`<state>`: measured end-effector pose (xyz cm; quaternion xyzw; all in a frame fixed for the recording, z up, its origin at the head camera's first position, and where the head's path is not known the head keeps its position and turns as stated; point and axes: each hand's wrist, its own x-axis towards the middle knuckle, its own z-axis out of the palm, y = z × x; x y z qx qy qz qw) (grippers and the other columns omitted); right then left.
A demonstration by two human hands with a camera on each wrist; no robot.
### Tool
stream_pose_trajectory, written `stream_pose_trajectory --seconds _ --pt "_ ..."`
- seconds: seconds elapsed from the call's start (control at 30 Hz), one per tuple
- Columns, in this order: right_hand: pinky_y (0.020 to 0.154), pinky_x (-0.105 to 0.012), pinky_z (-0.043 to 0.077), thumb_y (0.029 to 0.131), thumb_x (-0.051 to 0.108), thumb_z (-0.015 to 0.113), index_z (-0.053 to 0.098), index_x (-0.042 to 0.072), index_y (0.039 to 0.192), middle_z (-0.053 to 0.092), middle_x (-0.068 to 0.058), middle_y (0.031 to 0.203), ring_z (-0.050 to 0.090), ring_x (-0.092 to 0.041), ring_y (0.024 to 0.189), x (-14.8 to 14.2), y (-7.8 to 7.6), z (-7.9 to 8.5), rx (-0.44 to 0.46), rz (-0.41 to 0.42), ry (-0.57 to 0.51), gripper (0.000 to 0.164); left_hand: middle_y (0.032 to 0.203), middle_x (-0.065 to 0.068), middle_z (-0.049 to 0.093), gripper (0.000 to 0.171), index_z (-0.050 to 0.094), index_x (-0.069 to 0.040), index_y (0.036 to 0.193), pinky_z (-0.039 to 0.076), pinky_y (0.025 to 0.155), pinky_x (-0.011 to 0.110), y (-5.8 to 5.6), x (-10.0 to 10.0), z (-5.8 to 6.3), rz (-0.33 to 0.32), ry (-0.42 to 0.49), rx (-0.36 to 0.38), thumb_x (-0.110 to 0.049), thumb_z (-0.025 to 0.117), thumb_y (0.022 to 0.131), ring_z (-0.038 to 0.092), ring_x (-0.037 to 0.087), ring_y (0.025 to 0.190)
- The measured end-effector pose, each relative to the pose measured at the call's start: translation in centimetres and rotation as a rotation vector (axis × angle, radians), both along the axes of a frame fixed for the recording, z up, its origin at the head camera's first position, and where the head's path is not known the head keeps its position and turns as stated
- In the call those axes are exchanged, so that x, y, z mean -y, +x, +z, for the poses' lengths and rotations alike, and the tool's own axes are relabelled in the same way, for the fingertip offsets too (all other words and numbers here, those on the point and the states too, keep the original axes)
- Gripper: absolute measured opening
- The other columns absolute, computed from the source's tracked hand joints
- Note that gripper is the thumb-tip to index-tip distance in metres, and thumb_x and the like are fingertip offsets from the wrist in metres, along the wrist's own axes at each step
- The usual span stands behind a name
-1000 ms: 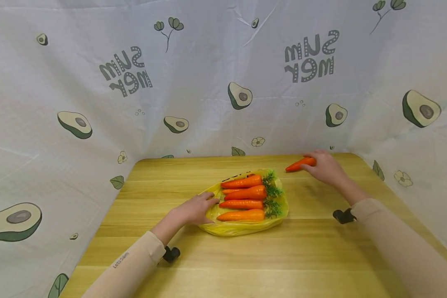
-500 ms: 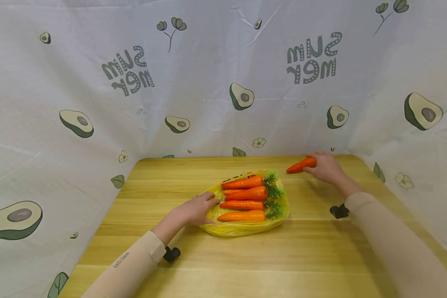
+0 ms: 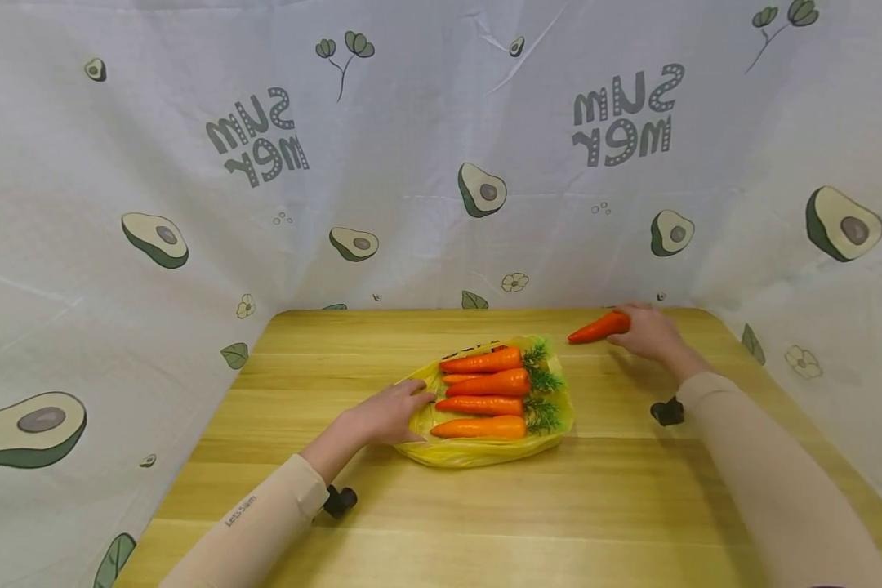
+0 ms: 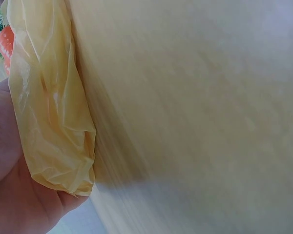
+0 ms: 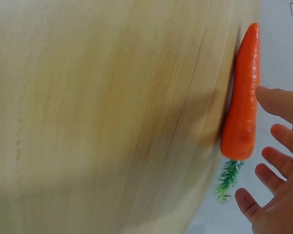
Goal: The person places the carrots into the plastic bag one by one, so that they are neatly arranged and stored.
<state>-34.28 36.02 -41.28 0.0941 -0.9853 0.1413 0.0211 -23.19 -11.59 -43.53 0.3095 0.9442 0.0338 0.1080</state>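
Note:
An open yellow plastic bag (image 3: 459,454) lies on the table with several orange carrots (image 3: 488,384) in it, their green tops pointing right. At the bag's left end my left hand (image 3: 382,415) holds its edge; in the left wrist view the crumpled bag (image 4: 53,107) covers part of the hand (image 4: 19,195). Farther back on the right, a single carrot (image 3: 595,328) lies with its tip toward the bag. My right hand (image 3: 647,331) is at its thick end. In the right wrist view that hand's fingers (image 5: 278,161) are spread beside the carrot (image 5: 241,107), thumb right at its side.
The wooden table (image 3: 485,523) reaches back to a white curtain (image 3: 412,147) printed with avocados. A small black wrist camera (image 3: 340,501) is strapped at the left sleeve, another wrist camera (image 3: 667,412) at the right.
My right hand has loosened from the single carrot and drawn back slightly to the right, the thumb no longer across it. The carrot stays in place. My left hand has stayed at the bag.

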Motion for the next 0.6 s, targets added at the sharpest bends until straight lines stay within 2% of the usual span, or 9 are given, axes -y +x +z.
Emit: stream_pose_trajectory --seconds 0.13,0.27,0.43,0.6 --pt "0.099 -0.076 0.031 0.091 0.026 0.071 0.043 0.000 0.150 0.038 -0.037 0.147 0.036 -0.060 0.127 -0.04 -0.23 -0.28 0.038 -0.031 0.012 0.070 0.158 0.014 0.039 0.077 0.047 -0.015 0.151 0.034 0.118 0.054 -0.02 -0.05 -0.03 -0.005 0.001 0.002 -0.048 0.075 0.088 0.037 0.033 0.147" --pt "0.100 -0.079 0.026 0.091 0.026 0.069 0.041 -0.004 0.149 0.029 -0.036 0.153 0.026 -0.061 0.133 -0.19 -0.34 -0.39 0.081 -0.054 0.048 0.071 0.157 0.014 0.040 0.076 0.047 -0.015 0.151 0.034 0.118 0.054 0.00 -0.12 -0.15 -0.008 -0.002 -0.004 -0.048 0.075 0.088 0.038 0.032 0.146" --pt "0.098 -0.080 0.026 0.091 0.024 0.069 0.043 -0.006 0.146 0.033 -0.036 0.149 0.025 -0.061 0.131 -0.65 -0.41 -0.49 0.096 -0.055 0.101 0.068 0.157 0.014 0.039 0.076 0.046 -0.016 0.152 0.034 0.118 0.054 0.07 -0.21 -0.13 -0.002 -0.005 0.006 -0.048 0.075 0.088 0.038 0.032 0.146" --pt "0.094 -0.079 0.031 0.088 0.020 0.069 0.046 -0.007 0.142 0.037 -0.039 0.140 0.029 -0.060 0.125 -0.97 -0.55 -0.47 0.047 -0.060 0.123 0.065 0.158 0.014 0.038 0.077 0.046 -0.016 0.152 0.034 0.118 0.054 0.03 -0.13 -0.03 0.006 -0.010 0.004 -0.048 0.075 0.088 0.037 0.032 0.147"
